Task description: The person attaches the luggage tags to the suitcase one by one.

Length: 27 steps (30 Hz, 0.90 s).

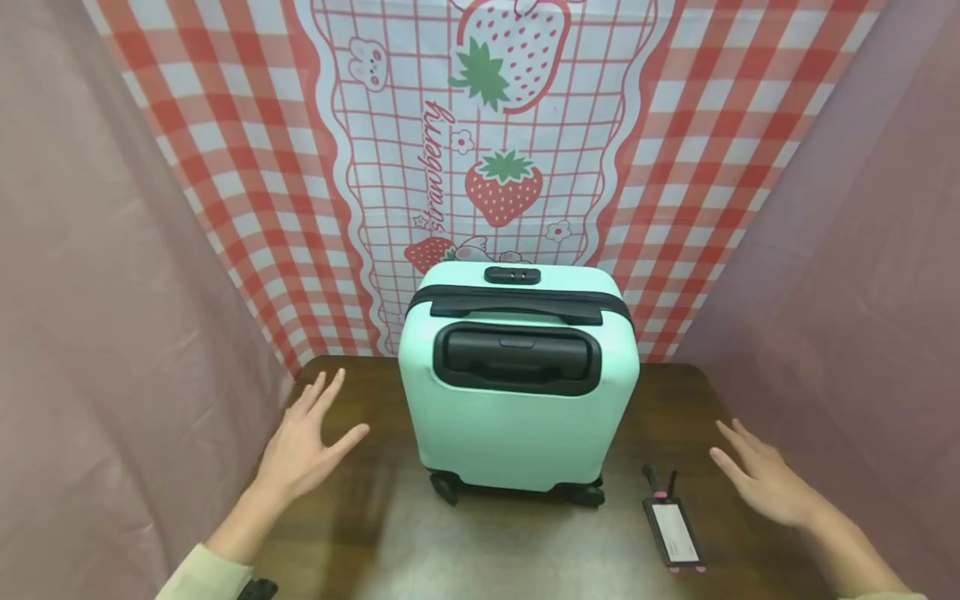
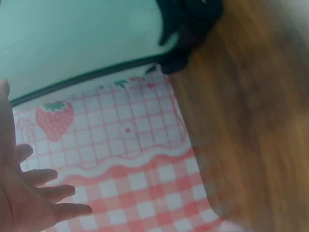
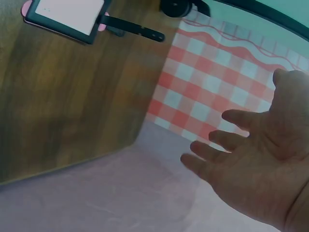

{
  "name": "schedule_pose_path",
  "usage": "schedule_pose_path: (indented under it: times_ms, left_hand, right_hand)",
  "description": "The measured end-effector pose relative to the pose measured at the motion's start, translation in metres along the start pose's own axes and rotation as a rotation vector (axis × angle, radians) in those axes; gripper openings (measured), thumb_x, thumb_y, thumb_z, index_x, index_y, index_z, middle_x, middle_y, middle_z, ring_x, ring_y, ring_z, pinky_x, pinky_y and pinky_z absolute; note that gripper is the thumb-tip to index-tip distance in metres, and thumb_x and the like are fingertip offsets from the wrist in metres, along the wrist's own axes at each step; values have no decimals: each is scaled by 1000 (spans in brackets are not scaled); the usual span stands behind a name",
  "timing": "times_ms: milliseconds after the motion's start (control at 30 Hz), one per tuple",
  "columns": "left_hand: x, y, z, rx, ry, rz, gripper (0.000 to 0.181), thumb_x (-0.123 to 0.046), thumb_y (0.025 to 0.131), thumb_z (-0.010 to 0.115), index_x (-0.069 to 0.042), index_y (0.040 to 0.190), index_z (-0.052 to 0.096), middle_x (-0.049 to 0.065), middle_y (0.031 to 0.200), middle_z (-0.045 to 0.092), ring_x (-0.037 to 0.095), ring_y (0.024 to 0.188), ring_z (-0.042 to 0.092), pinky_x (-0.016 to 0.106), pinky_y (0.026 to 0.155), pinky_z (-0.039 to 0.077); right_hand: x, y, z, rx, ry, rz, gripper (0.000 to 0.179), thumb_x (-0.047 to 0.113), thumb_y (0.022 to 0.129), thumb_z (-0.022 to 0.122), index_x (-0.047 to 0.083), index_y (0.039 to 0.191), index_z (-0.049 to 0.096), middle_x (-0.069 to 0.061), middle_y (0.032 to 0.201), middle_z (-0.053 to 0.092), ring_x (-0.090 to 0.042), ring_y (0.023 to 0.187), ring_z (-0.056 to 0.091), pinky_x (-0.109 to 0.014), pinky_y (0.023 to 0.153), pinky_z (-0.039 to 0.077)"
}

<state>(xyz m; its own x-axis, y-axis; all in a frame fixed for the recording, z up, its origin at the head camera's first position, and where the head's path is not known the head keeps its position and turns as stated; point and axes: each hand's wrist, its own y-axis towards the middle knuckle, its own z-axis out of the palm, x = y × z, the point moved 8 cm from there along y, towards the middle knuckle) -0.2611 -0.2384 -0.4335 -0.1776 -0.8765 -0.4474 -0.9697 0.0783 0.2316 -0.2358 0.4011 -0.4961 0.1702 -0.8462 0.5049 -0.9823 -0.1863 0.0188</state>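
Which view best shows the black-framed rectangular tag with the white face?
Head. The tag lies whole in frame there, white side showing, on the dark brown wooden table. Right wrist shows it larger, its black strap clearer, but the picture's top edge crops it. Left wrist doesn't show it.

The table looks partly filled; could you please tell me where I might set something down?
The table is bare between the left hand and suitcase, and in front of the suitcase, left of the tag. It is tighter near the right hand, where the tag lies.
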Motion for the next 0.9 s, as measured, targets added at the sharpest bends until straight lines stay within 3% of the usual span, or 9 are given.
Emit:
schedule_pose_path:
  times_ms: [133, 233, 367, 467, 667, 900]
  left_hand:
    - [-14, 9, -2, -63, -123, 26, 84, -54, 102, 67, -32, 171, 24, 16, 173, 35, 46, 156, 38, 73, 117, 38]
    - [-26, 17, -5, -114, -267, 58, 75, -42, 105, 66, -29, 169, 29, 15, 169, 43, 42, 151, 48, 63, 117, 45]
    - [-40, 28, -7, -133, -458, 82, 67, -32, 108, 64, -27, 168, 33, 16, 165, 48, 40, 145, 56, 54, 111, 52]
    - [-51, 34, -8, -144, -546, 102, 65, -26, 108, 64, -25, 167, 37, 12, 166, 47, 38, 146, 55, 50, 111, 52]
    - [-74, 47, -13, -200, -637, 156, 62, -19, 105, 68, -21, 163, 45, 9, 166, 49, 31, 150, 52, 47, 111, 51]
    - [-97, 60, -22, -241, -628, 207, 58, -21, 104, 70, -20, 159, 51, 5, 163, 53, 24, 149, 53, 46, 111, 53]
  right_hand:
    - [-3, 7, 6, -26, -26, 13, 67, 37, 116, 42, -16, 156, 34, -51, 158, 24, -77, 137, 28, -89, 104, 25]
    - [-7, 12, 12, -42, -35, 15, 66, 36, 115, 43, -18, 153, 39, -51, 156, 31, -74, 137, 33, -86, 104, 31]
    - [-14, 16, 22, -50, -31, 16, 63, 33, 115, 44, -19, 149, 43, -51, 152, 36, -73, 135, 37, -84, 103, 34]
    - [-20, 16, 30, -54, -41, 22, 60, 32, 115, 44, -19, 147, 45, -50, 149, 42, -72, 132, 42, -83, 102, 38]
    - [-28, 19, 41, -55, -53, 34, 60, 33, 116, 43, -19, 145, 48, -47, 141, 52, -70, 126, 51, -79, 99, 45]
    - [-38, 24, 56, -54, -44, 47, 57, 32, 115, 44, -18, 141, 53, -46, 139, 56, -69, 127, 52, -80, 101, 44]
